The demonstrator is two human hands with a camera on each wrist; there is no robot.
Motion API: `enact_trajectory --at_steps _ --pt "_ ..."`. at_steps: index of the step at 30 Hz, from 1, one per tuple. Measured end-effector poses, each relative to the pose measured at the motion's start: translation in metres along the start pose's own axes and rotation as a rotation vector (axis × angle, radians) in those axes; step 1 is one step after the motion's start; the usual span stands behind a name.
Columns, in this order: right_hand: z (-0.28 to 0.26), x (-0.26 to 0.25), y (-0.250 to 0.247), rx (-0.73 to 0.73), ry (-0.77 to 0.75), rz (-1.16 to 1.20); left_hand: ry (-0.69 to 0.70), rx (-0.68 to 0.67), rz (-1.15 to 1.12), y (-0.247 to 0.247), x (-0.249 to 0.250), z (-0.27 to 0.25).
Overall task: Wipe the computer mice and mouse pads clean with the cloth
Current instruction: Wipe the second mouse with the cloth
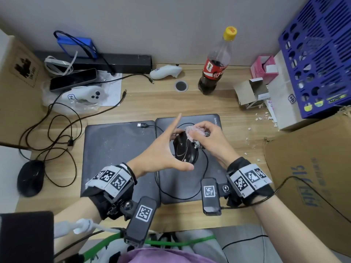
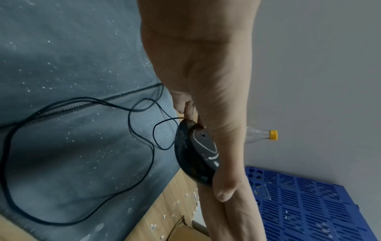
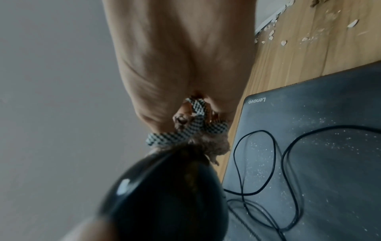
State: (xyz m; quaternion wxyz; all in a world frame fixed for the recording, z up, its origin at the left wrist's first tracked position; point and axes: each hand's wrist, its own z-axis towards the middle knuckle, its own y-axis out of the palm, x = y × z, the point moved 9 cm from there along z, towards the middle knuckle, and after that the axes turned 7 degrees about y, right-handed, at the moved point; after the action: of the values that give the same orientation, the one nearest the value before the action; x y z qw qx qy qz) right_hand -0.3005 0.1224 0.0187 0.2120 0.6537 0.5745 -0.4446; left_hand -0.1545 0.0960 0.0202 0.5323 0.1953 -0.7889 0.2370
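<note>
The left hand (image 1: 159,150) is holding a black wired mouse (image 1: 185,149) up above the right mouse pad (image 1: 209,128), thumb at the mouse's near end, other fingers (image 2: 188,109) at its far end and the index finger pointing straight out. The right hand (image 1: 209,137) is pressing a bunched pink cloth (image 1: 195,130) with a checkered edge on the mouse's far end, its fingers curling tight around the cloth. The left mouse pad (image 1: 117,145) is lying beside on the worktop (image 1: 161,101), touching the right one, both dusty with white specks. A second black mouse (image 1: 30,177) is sitting well apart at the left
</note>
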Motion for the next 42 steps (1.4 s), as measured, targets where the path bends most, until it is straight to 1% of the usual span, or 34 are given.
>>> enact_trajectory --at_steps 4,6,8,10,12,14,15,17,19,21,23,26,31,33,37,39,42 --pt "-0.018 0.005 0.009 -0.061 -0.002 0.039 -0.032 0.104 -0.019 -0.017 -0.007 0.004" --pt "-0.026 0.007 0.010 -0.072 -0.018 0.062 -0.044 0.115 -0.042 -0.018 -0.010 0.004" --pt "-0.022 0.005 0.008 -0.060 -0.029 0.060 -0.045 0.072 -0.057 -0.013 -0.010 0.001" --pt "-0.012 0.004 0.004 -0.023 -0.026 0.057 -0.023 -0.006 -0.066 -0.001 -0.004 -0.002" --pt "0.000 0.004 0.002 -0.013 0.010 0.066 -0.010 -0.063 -0.057 0.010 0.000 -0.004" --pt "0.010 0.005 0.001 -0.017 0.034 0.015 -0.015 -0.083 -0.050 0.012 0.002 -0.003" --pt "0.015 0.008 -0.004 0.004 0.047 -0.032 -0.022 -0.085 -0.050 0.011 0.001 -0.003" --pt "0.023 0.012 -0.020 0.097 0.070 -0.074 -0.039 -0.083 -0.051 0.009 0.000 -0.003" --pt "0.023 0.007 -0.029 0.156 0.047 -0.058 -0.045 -0.080 -0.045 0.009 0.000 -0.002" --pt "0.017 -0.002 -0.022 0.101 -0.016 -0.052 -0.053 -0.067 -0.048 0.009 -0.003 0.000" --pt "0.005 -0.013 -0.009 0.008 -0.085 -0.109 -0.057 -0.041 -0.056 0.008 -0.005 0.004" --pt "-0.013 -0.024 0.003 -0.078 -0.180 -0.204 -0.063 -0.005 -0.055 0.003 -0.010 0.008" --pt "-0.030 -0.019 -0.003 -0.164 -0.217 -0.213 -0.079 0.040 -0.040 -0.005 -0.014 0.011" --pt "-0.026 -0.013 -0.009 -0.147 -0.202 -0.222 -0.061 0.006 -0.027 -0.001 -0.010 0.011" --pt "-0.002 -0.001 -0.018 -0.039 -0.134 -0.212 0.011 -0.116 0.034 0.020 0.004 0.010" --pt "0.008 0.007 -0.020 -0.008 -0.099 -0.208 0.021 -0.119 0.048 0.022 0.006 0.011" --pt "0.004 0.011 -0.021 -0.014 -0.072 -0.221 0.026 -0.054 0.069 0.014 0.006 0.017"
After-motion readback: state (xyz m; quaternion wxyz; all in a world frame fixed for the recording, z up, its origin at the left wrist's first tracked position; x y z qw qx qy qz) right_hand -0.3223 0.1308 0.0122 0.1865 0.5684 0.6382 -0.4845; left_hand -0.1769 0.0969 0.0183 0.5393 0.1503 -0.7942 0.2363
